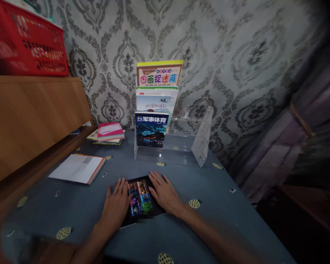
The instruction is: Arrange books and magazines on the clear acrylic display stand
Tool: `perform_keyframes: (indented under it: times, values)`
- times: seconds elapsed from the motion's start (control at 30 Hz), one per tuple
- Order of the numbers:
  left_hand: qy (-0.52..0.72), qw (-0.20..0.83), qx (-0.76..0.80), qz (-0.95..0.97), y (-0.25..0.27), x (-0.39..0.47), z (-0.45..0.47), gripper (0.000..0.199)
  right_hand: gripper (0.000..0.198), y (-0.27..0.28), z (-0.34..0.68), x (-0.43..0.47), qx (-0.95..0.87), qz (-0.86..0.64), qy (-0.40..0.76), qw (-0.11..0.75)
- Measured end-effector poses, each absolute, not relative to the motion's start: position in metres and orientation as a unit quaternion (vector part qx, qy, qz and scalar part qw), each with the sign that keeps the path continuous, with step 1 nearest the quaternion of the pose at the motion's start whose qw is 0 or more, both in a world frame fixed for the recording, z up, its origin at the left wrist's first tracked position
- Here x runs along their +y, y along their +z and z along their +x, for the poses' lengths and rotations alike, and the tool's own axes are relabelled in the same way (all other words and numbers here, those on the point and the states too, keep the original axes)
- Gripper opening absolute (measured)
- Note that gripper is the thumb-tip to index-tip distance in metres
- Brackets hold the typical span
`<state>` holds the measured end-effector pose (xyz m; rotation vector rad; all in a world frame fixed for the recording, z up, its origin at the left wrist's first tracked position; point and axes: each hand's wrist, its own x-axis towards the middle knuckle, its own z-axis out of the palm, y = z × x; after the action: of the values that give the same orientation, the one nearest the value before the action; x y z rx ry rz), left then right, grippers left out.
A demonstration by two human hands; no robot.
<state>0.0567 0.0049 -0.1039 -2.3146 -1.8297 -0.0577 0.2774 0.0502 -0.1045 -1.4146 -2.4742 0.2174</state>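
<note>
A dark magazine (pixel 141 196) with a grid of colourful pictures on its cover lies flat on the table in front of me. My left hand (pixel 117 200) rests on its left side, fingers stretched out and pointing away from me. On its right side lies my right hand (pixel 165 192), flat with fingers spread. Behind the magazine stands a clear acrylic tiered rack (pixel 200 141). Its left half holds several books one behind another, with a dark blue military magazine (pixel 151 130) at the front and a yellow-edged picture book (pixel 159 75) at the back.
A white book with an orange edge (pixel 77 168) lies at the left. Farther back is a small book stack (pixel 110 132) topped by a pink one. A wooden cabinet (pixel 33 121) bearing a red basket (pixel 35 44) borders the table's left; a curtain (pixel 280 146) hangs at right.
</note>
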Motion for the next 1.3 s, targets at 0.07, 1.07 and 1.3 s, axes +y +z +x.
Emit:
perform_keyframes:
  times: [0.07,1.07,1.3]
  values:
    - [-0.030,0.095,-0.620,-0.778,-0.105,0.005,0.057,0.048,0.052,-0.105,0.276,0.050,-0.857,-0.492,0.072,0.137]
    - [-0.047,0.010,-0.620,-0.783,-0.127,0.030,0.034,0.047,0.045,-0.192,0.320,0.020,-0.846,-0.331,-0.320,0.269]
    - [-0.067,-0.024,-0.624,-0.778,-0.125,0.036,0.025,0.046,0.025,-0.214,0.279,0.029,-0.819,-0.301,-0.333,0.359]
